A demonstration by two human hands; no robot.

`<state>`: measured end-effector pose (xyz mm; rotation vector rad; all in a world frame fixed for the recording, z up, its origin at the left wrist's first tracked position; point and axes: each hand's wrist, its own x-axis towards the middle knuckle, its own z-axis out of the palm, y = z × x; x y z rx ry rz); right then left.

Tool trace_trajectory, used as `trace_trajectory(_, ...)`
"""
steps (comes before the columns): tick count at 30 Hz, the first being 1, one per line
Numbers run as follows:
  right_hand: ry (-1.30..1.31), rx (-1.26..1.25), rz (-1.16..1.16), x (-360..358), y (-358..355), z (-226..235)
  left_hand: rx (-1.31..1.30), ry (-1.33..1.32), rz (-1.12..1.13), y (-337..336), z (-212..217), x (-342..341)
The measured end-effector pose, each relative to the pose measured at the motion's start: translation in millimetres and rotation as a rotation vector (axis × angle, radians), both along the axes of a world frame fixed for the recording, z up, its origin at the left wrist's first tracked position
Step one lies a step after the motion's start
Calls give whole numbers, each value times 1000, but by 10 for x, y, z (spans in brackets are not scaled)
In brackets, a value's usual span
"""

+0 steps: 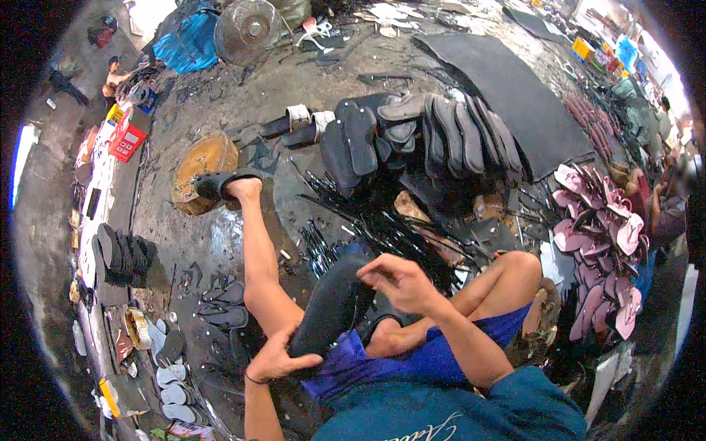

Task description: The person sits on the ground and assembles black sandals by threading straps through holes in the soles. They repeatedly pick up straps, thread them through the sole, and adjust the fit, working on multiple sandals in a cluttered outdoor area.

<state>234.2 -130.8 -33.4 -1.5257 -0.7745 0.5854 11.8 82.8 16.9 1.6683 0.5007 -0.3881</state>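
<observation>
Seated on the floor [220,242], I grip a black sole [331,305] at its lower end with my left hand [276,360]; my right hand [401,283] hovers above it, fingers loosely curled, holding nothing.

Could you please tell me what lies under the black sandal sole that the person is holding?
Under the black sandal sole show the person's thigh and blue shorts. The left hand covers its lower end.

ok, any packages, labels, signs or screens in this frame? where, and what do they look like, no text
Red box: far left on the floor edge, squarish, red with pale print.
Yellow packet: just above the red box, small, flat.
Yellow box: upper right by the wall, small, rectangular.
Blue package: right of the yellow box, bright blue, shape unclear.
No screens or signs visible.
</observation>
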Motion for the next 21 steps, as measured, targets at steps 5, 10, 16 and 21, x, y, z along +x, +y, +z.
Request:
trace_trajectory(5, 857, 374, -338, -10, -64, -161, 114, 45, 220, 196, 21, -307)
trace_trajectory(10, 1160, 430, -446, -67, -28, -240, 64, -423, 869, 249, -334, -651)
trace_trajectory(16, -42, -179, 28, -785, 208, 111, 239, -263, 879, -421, -254, -258)
trace_trajectory(21, -31, -265, 84, -815, 169, 191, 88, -162, 563, -547, -42, -107)
